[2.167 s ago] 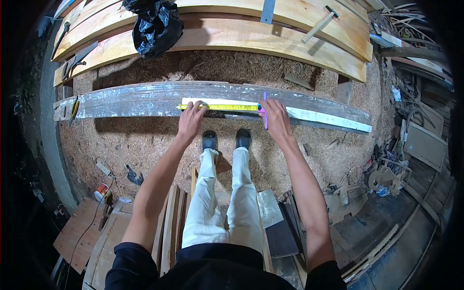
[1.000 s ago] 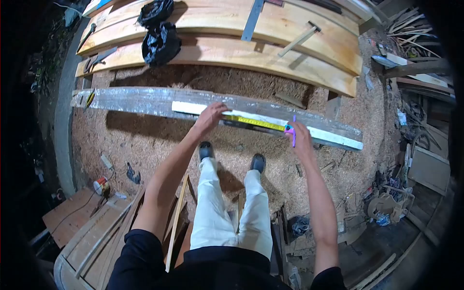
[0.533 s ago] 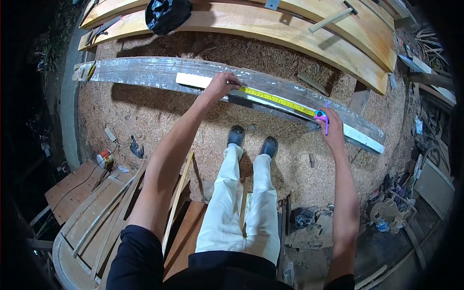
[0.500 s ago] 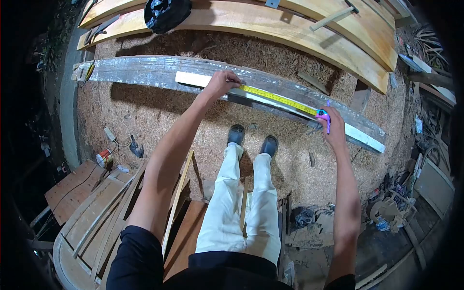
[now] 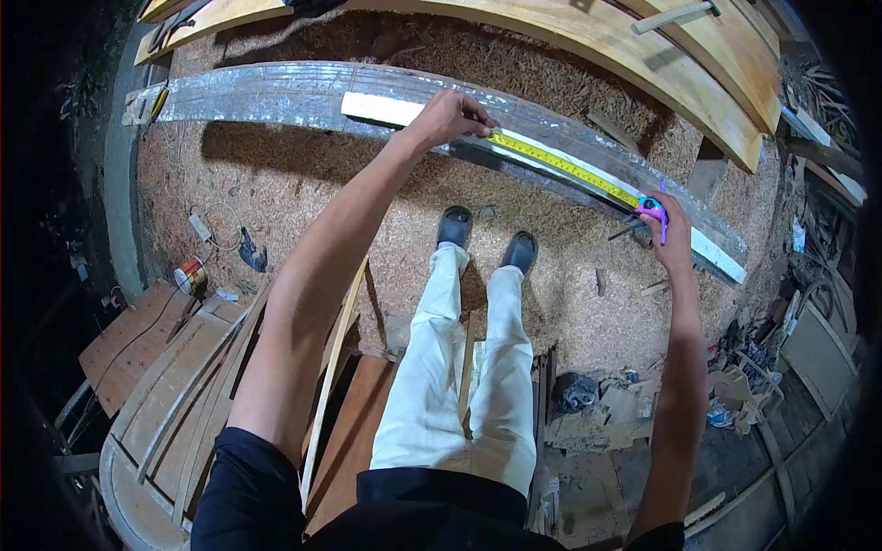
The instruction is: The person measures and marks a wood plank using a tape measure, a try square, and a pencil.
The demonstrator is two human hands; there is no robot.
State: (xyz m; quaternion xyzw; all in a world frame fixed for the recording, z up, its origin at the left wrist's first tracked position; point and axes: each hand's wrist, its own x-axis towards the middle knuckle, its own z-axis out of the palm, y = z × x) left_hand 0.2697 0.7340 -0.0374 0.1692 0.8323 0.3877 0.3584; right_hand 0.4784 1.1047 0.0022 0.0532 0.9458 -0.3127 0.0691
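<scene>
My left hand (image 5: pixel 450 119) pinches the free end of a yellow tape measure blade (image 5: pixel 565 167). The blade is pulled out straight along a long white strip (image 5: pixel 378 108), which lies on a worn grey plank (image 5: pixel 266 92). At the blade's other end, my right hand (image 5: pixel 676 230) is closed round the blue and purple tape measure case (image 5: pixel 650 206). A thin purple stick (image 5: pixel 663 219) stands out beside the case at the same hand. Just left of the right fingers shows a thin dark piece (image 5: pixel 625 231).
Thick yellow boards (image 5: pixel 551 55) lie beyond the plank, with a hammer (image 5: pixel 675 16) on them. Wood shavings (image 5: pixel 367 220) cover the ground around my shoes (image 5: pixel 520 250). Wood pieces (image 5: pixel 193 395) are stacked at lower left, near a small bucket (image 5: pixel 190 275). Scraps (image 5: pixel 634 404) lie at lower right.
Both hands have shifted a little to the right along the white strip, the tape still stretched between them. The camera view has moved, so the plank and boards sit higher.
</scene>
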